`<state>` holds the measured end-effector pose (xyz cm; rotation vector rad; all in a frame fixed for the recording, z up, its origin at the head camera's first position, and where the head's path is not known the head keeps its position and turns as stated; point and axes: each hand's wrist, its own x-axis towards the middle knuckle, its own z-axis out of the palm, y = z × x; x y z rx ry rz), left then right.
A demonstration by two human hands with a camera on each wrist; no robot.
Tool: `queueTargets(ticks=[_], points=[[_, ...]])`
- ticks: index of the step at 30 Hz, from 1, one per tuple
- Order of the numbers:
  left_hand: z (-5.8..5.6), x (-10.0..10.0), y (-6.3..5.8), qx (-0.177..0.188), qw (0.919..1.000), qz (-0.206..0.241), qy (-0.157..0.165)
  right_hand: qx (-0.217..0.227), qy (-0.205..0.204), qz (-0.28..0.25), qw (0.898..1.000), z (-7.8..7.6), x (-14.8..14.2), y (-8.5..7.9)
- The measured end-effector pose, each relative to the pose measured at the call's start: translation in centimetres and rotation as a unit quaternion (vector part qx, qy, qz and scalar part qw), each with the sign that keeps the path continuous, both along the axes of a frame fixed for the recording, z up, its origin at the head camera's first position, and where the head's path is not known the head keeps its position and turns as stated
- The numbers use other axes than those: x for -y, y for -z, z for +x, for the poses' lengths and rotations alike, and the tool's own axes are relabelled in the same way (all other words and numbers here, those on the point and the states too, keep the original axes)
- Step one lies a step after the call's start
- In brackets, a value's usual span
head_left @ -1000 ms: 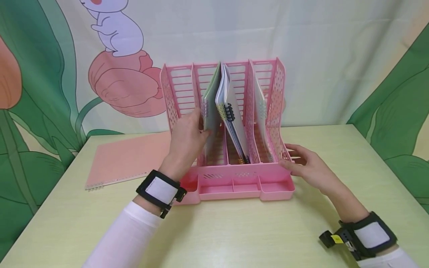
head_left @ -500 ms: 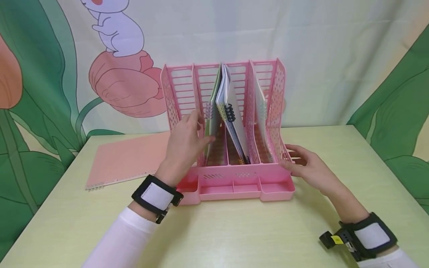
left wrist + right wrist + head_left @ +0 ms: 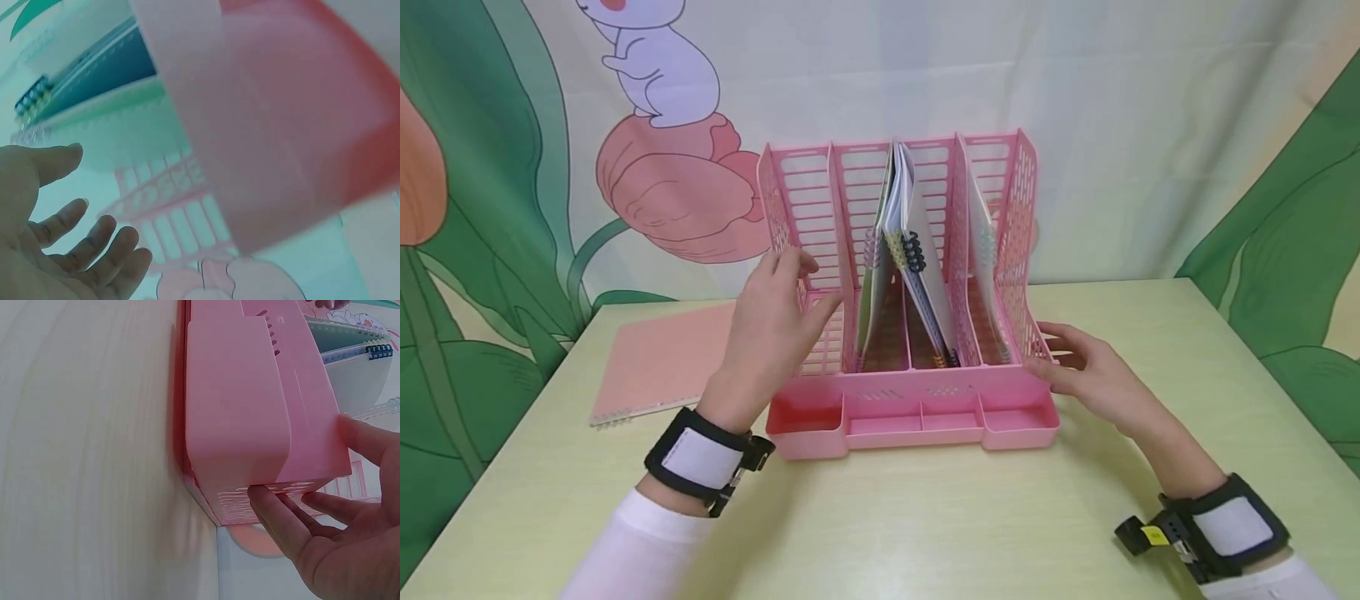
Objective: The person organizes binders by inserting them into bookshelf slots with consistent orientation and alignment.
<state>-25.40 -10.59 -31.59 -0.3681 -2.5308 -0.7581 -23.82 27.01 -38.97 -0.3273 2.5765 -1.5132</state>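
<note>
A pink desk file organizer [image 3: 925, 379] stands upright, with tall slotted dividers and small trays along its front. Inside lean several spiral notebooks: a green one [image 3: 868, 308], a white-paged one with a black coil [image 3: 928, 283] beside it, and a pale one [image 3: 981, 242] in the right compartment. My left hand [image 3: 775, 317] hovers before the left compartment, fingers loosely bent and thumb apart, holding nothing. In the left wrist view, a gap separates its fingers from the green notebook [image 3: 125, 134]. With my right hand [image 3: 1093, 371] I hold the organizer's right front corner, thumb [image 3: 369, 437] against the front panel.
A pink spiral notebook [image 3: 662, 358] lies flat on the table [image 3: 962, 525], left of the organizer and partly behind my left hand. Behind the table hangs a printed curtain [image 3: 1120, 167] with a rabbit and plants.
My left hand has let go of the green notebook and moved left and toward me. That notebook now leans right against the white-paged one. My right hand has stayed in place.
</note>
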Motion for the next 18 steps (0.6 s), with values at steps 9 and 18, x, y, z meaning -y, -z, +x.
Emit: queueTargets(ticks=[9,18], points=[[0.0,3.8,-0.2,-0.023,0.9990,0.035,-0.015,0.004,-0.001,-0.002,1.000,0.1,0.1,-0.1],[-0.1,7.0,0.6,0.055,0.9963,0.029,-0.060,-0.001,0.000,0.000,1.000,0.1,0.0,0.0]])
